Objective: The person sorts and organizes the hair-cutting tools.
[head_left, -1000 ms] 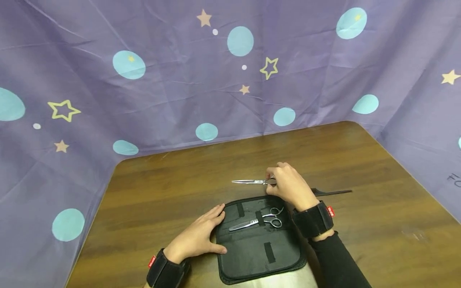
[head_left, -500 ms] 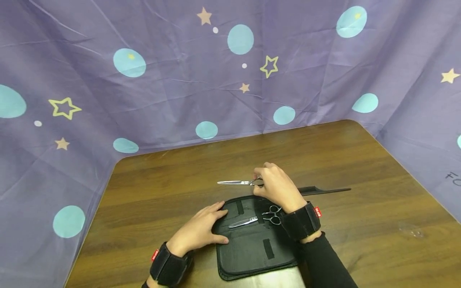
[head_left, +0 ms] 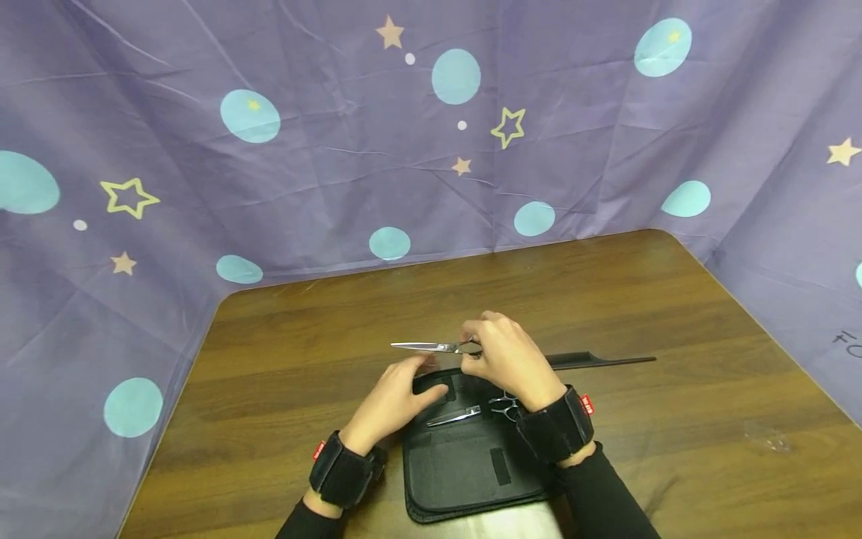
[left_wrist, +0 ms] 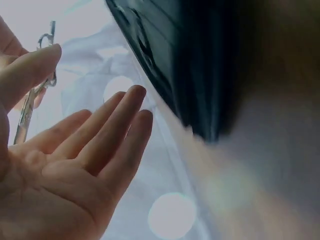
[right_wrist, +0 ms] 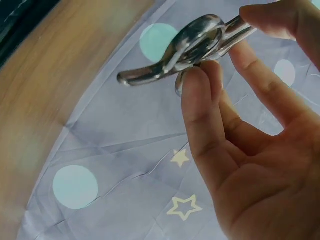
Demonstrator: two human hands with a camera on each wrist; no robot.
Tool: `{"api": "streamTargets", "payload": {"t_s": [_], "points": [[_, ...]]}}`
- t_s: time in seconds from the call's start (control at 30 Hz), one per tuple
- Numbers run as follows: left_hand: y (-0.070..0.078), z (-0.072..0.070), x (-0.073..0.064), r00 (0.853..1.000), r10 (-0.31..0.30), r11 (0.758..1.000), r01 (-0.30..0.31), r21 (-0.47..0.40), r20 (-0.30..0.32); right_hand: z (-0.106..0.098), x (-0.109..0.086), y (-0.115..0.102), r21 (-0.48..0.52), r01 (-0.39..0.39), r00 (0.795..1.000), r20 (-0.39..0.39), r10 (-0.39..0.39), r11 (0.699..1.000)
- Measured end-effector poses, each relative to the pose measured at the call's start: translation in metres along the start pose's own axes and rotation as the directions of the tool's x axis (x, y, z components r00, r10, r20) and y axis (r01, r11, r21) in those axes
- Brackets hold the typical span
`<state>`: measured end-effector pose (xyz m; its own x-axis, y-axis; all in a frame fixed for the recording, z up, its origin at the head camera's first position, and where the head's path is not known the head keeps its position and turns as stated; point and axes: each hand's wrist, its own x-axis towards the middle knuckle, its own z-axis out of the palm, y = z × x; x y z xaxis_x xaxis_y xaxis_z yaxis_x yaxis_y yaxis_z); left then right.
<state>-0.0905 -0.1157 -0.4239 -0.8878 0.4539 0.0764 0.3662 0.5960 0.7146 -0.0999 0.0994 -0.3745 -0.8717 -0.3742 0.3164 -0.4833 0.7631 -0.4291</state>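
Observation:
Silver hairdressing scissors [head_left: 426, 346] hang level above the far edge of a black case, blades pointing left. My right hand [head_left: 508, 352] pinches them by the finger rings; in the right wrist view thumb and fingertips press the metal handles [right_wrist: 195, 45]. My left hand [head_left: 390, 404] is over the case's upper left corner, thumb and fingers spread, its fingertips just under the blades. The left wrist view has this palm [left_wrist: 65, 185] with straight fingers. A second pair of scissors [head_left: 454, 417] lies on the black case [head_left: 465, 486] under a strap, its rings partly hidden by my right wrist.
A black tail comb [head_left: 579, 360] lies behind and right of the case, partly covered by my right hand. Toward the right on the wooden table [head_left: 673, 299] is a small clear object [head_left: 774, 443]. A purple patterned curtain [head_left: 323, 150] stands along the table's far edge.
My right hand has carried the scissors leftward. My left hand has left the case's left edge and moved up and right toward the blades. More of the comb shows.

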Motion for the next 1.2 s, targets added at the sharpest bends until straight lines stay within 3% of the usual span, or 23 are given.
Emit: {"api": "streamTargets", "payload": {"t_s": [0.17, 0.37, 0.53, 0.73, 1.0, 1.2], "points": [[-0.005, 0.002, 0.002, 0.998, 0.055, 0.981, -0.049, -0.189, 0.024, 0.002, 0.0, -0.007, 0.009, -0.003, 1.0, 0.021, 0.002, 1.0], [-0.007, 0.006, 0.006, 0.997, 0.078, 0.96, -0.071, -0.272, 0.017, 0.005, 0.001, -0.011, 0.015, 0.023, 0.999, 0.031, -0.023, 1.0], [-0.006, 0.011, 0.007, 0.998, 0.062, 0.963, -0.054, -0.265, 0.022, 0.008, 0.001, -0.015, 0.018, 0.035, 0.998, 0.051, -0.036, 0.999], [-0.004, 0.015, 0.007, 0.999, 0.045, 0.977, -0.05, -0.206, -0.028, 0.012, 0.003, -0.018, 0.022, 0.063, 0.995, 0.071, -0.064, 0.998], [-0.003, 0.016, 0.008, 0.994, 0.073, 0.982, -0.086, -0.165, -0.085, 0.014, 0.004, -0.016, 0.042, 0.088, 0.994, 0.063, -0.09, 0.995], [-0.002, 0.017, 0.01, 0.986, 0.077, 0.965, -0.111, -0.238, -0.146, 0.015, 0.004, -0.015, 0.063, 0.094, 0.993, 0.062, -0.098, 0.994]]}}
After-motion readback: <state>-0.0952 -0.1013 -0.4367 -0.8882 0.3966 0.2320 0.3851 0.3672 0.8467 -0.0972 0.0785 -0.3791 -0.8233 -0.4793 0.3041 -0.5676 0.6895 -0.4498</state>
